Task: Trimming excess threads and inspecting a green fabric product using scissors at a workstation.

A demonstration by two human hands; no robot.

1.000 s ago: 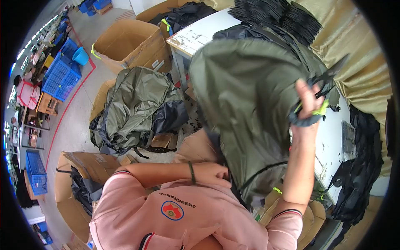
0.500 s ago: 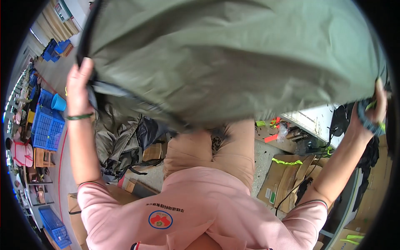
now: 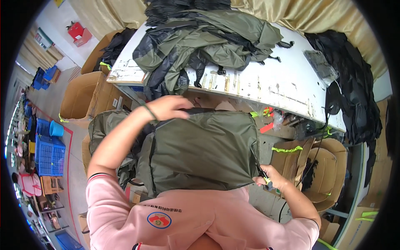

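Observation:
A dark olive-green fabric piece [image 3: 204,152], thin and slightly glossy with dark seamed edges, lies spread over my lap. My left hand [image 3: 170,107] reaches across its far edge, palm down with thumb and fingers apart. At the fabric's right edge, my right hand [image 3: 270,177] is closed around a small black and yellow-green tool that looks like thread snips [image 3: 262,173]. The tool's dark tip lies against the fabric's edge. Whether those fingers also pinch the cloth is too small to tell.
A white worktable [image 3: 266,85] stands ahead, bearing a heap of olive and black fabric [image 3: 208,41]. Cardboard boxes stand left [image 3: 83,98] and right [image 3: 327,171]. More olive fabric [image 3: 108,125] hangs at my left. Black pieces [image 3: 350,75] drape over the table's right end.
The fabric was raised high in front of me between both hands; now it is down on my lap. My left hand has moved inward to its far edge, my right down to its right side.

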